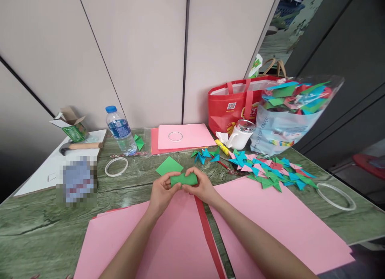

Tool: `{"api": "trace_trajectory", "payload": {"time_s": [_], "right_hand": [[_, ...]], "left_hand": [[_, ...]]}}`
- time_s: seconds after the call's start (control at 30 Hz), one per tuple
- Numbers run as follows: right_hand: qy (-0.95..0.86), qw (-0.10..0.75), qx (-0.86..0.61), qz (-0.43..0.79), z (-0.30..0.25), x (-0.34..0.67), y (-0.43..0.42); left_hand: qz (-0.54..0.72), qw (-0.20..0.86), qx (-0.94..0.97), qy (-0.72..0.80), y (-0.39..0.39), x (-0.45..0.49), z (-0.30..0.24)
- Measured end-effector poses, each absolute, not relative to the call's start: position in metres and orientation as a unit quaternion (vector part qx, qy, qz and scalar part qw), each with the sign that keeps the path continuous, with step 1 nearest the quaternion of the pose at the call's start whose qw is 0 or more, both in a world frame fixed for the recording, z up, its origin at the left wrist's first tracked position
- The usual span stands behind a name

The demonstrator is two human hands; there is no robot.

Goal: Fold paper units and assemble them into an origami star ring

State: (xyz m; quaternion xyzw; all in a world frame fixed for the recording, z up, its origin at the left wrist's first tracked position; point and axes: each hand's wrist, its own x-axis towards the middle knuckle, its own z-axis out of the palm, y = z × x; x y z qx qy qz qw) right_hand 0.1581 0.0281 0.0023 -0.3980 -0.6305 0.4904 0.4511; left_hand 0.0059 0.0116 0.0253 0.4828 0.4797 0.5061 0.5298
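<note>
While hands [160, 195] [204, 187] hold paper [184, 179], panels [141, 54] back the tabletop [39, 225].

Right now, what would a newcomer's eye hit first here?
Likely the bright red bag at the table's back right, with a bulging plastic bag of coloured paper pieces beside it. Then the heap of folded paper pieces in front of both bags. At centre, green paper is held between the left grip and right grip.
</note>
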Motion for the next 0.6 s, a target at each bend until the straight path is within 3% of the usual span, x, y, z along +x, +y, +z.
{"api": "trace_trajectory", "payload": {"time_s": [0.6], "right_hand": [[-0.521, 0.472, -0.309, 0.641, 0.0022, 0.1607, 0.0352]], "left_hand": [[0.506, 0.533, 0.473, 0.485, 0.0138, -0.0011, 0.0287]]}}
